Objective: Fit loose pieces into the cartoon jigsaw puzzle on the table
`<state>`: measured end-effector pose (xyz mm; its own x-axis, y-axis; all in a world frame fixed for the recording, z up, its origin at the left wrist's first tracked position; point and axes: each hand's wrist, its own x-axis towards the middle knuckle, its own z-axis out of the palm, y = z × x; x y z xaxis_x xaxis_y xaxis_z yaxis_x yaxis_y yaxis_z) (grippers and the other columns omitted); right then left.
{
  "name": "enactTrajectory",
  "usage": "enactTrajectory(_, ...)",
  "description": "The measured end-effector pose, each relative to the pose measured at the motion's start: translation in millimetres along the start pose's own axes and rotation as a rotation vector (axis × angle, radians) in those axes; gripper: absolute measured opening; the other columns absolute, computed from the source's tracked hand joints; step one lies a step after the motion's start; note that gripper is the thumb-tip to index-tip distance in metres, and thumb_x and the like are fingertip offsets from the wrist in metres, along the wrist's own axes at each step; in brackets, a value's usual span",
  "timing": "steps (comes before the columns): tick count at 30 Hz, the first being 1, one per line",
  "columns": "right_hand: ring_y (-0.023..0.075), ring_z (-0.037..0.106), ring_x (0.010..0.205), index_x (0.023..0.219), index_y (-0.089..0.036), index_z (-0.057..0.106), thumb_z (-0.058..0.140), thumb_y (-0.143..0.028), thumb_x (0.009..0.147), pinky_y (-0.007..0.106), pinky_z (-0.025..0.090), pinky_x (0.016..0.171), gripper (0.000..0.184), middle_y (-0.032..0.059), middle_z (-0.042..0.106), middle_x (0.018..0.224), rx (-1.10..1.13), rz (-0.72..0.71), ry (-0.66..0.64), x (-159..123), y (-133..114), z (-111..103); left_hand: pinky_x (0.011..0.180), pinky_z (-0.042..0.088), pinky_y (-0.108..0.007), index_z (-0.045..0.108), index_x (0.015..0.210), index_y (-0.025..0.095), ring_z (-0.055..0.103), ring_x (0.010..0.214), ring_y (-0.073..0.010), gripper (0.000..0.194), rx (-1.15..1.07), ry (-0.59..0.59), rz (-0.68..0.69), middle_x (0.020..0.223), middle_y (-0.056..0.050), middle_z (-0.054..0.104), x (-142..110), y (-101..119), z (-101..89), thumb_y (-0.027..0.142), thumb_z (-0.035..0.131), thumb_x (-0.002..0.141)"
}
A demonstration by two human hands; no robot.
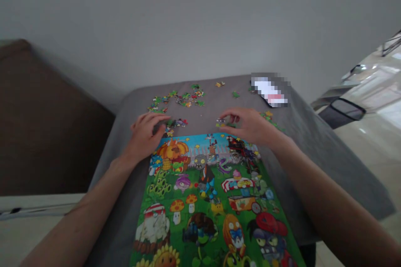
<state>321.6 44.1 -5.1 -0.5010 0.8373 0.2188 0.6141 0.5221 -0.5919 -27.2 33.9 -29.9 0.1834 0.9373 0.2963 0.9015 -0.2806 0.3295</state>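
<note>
1. Fingers [228, 116] of our right hand [247, 126] curve down, half closed, onto small loose jigsaw pieces [221, 122]; we cannot tell whether they have hold of one.
2. Fingers [156, 120] of our left hand [144, 137] curl loosely just beside a second cluster of pieces [177, 123]; any hold on them is hidden.
3. Both clusters lie just beyond the top edge of the cartoon jigsaw picture [203, 183], so each hand reaches them without crossing it.
4. Further beyond that picture, a looser scatter of pieces [178, 99] spreads over the grey table cover [328, 167], apparently kept off the picture.
5. Beyond the picture's top right corner lies a blurred dark object [270, 90]; well left of the picture stands a brown sofa [40, 112].
</note>
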Motion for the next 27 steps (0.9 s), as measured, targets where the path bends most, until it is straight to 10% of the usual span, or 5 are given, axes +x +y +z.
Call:
enactTrajectory(5, 0.0138, 0.063, 0.073, 0.095, -0.019, 0.074, 0.075, -0.027, 0.086, 0.026, 0.045, 0.067, 0.012, 0.0010, 0.074, 0.084, 0.101, 0.088, -0.315, -13, 3, -34, 0.113, 0.037, -0.059, 0.071, 0.121, 0.026, 0.054, 0.131, -0.0333, 0.037, 0.021, -0.031, 0.075, 0.130, -0.009, 0.069, -1, 6, 2.5, 0.040, 0.044, 0.099)
enactTrajectory(15, 0.0134, 0.063, 0.072, 0.093, -0.018, 0.074, 0.088, -0.033, 0.075, 0.026, 0.042, 0.062, 0.027, 0.0004, 0.072, 0.085, 0.018, 0.156, -0.714, -19, -18, -23, 0.114, 0.037, -0.062, 0.073, 0.115, 0.030, 0.054, 0.133, -0.0342, 0.035, 0.068, -0.076, 0.125, 0.132, -0.009, 0.068, -2, 8, 7.5, 0.042, 0.045, 0.099)
enactTrajectory(27, 0.0119, 0.055, 0.060, 0.069, -0.021, 0.061, 0.087, -0.022, 0.076, 0.026, 0.037, 0.054, 0.027, -0.0052, 0.060, 0.065, 0.044, 0.070, -0.698, -24, -28, -16, 0.116, 0.034, -0.061, 0.073, 0.113, 0.025, 0.051, 0.133, -0.0338, 0.036, 0.045, -0.060, 0.168, 0.130, -0.007, 0.067, -3, 6, 7.8, 0.046, 0.045, 0.102)
